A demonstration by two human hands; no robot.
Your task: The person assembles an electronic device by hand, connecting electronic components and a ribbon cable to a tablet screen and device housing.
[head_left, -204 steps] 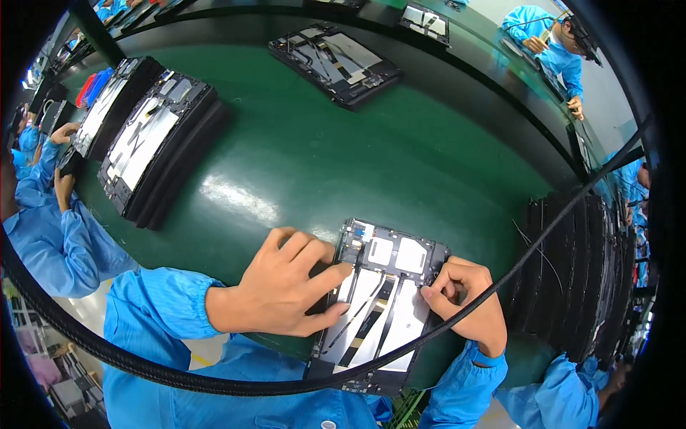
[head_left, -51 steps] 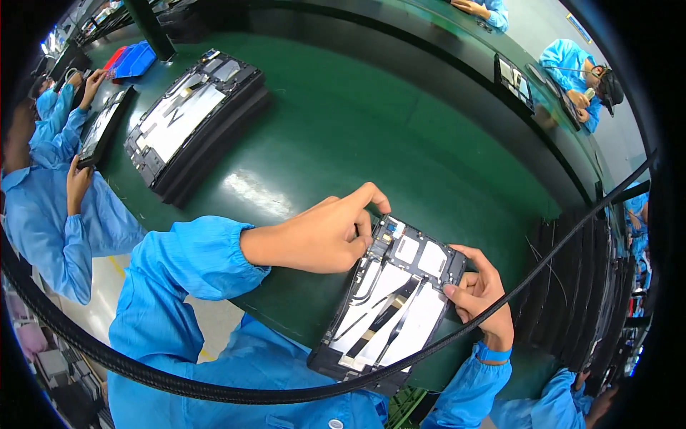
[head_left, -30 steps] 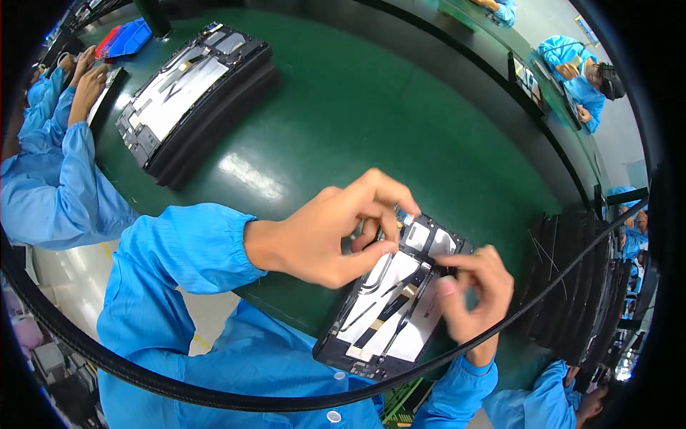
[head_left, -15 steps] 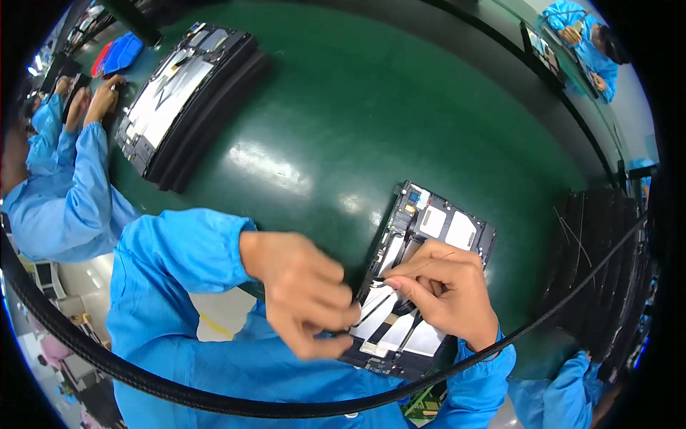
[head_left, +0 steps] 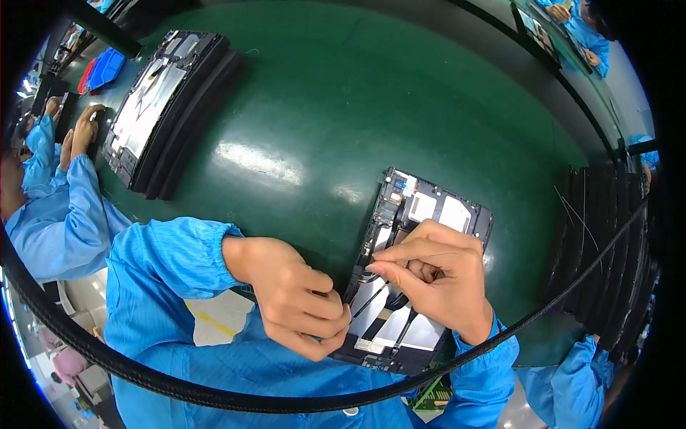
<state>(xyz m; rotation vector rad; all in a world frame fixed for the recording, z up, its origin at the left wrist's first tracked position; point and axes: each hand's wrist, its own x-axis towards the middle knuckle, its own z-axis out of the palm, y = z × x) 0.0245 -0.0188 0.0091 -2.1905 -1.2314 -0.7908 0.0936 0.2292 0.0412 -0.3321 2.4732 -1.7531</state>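
An opened flat electronic device [head_left: 455, 214], like a tablet with its back off, lies tilted on the bench in front of me. It shows white panels, a black frame and small circuit parts along its left side. Over its middle, my right hand [head_left: 446, 282] pinches a thin wire [head_left: 444, 254] between thumb and forefinger. The wire's end sticks out over the knuckles. My left hand [head_left: 296, 304] is closed at the device's lower left edge, fingertips drawn together. What those fingers hold, if anything, is hidden.
A stack of similar opened devices [head_left: 153, 107] stands at the far left, near a co-worker's hand [head_left: 86, 129]. Blue and red bins [head_left: 107, 68] sit behind it. Black panels stand in a row [head_left: 593, 243] at the right, with loose wires on them. A black cable [head_left: 214, 402] arcs across the foreground.
My left hand, blurred and looser before, is now closed and steadier at the device's edge. My right hand keeps its pinch on the wire, shifted slightly. The view has moved a little.
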